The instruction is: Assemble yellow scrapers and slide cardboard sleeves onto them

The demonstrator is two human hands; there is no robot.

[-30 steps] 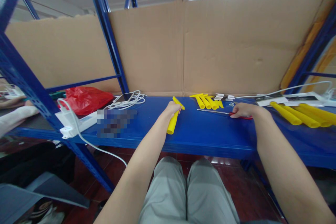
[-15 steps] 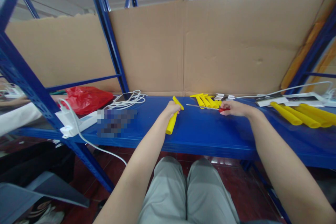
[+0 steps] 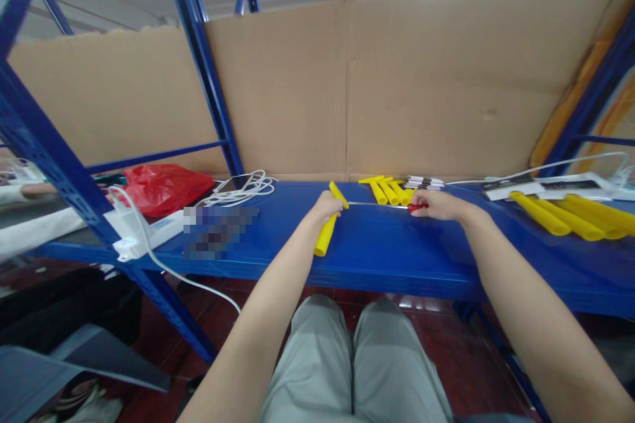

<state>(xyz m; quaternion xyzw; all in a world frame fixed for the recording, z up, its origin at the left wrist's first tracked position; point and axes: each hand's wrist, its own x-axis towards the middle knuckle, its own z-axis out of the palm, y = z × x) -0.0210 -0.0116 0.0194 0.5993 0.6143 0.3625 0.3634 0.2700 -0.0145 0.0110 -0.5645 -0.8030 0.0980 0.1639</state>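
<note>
Driver tip meets the T-piece bar

Nearest us are our knees (image 3: 387,337), below the bench (image 3: 377,274). Both forearms reach over its front edge, the left (image 3: 272,291) and the right (image 3: 530,284) slanting inward, so the hands face each other low over the top.

Our left hand (image 3: 326,205) is closed round the T-piece (image 3: 325,236) just below its bar, with the stem's open end toward us. Our right hand (image 3: 435,203) grips the driver (image 3: 417,208) by its red handle, palm side partly hidden, wrist slightly bent. The shaft runs nearly level to the left, its tip at the near end of the bar; we cannot tell whether it is inside or only touching.

To do this well, we judge that the shaft should line up with whatever it meets, the left hand bracing close to the contact and the right pressing straight, lightly at first. A skewed push could slip toward our left fingers.

Beyond the hands lie more T-pieces (image 3: 387,192), with packets (image 3: 424,183) beside them. Tubes (image 3: 543,215) rest at the right; at the left are a power strip (image 3: 166,229), a cable (image 3: 243,190) and a red bag (image 3: 166,190). Cardboard (image 3: 421,86) stands behind.
</note>
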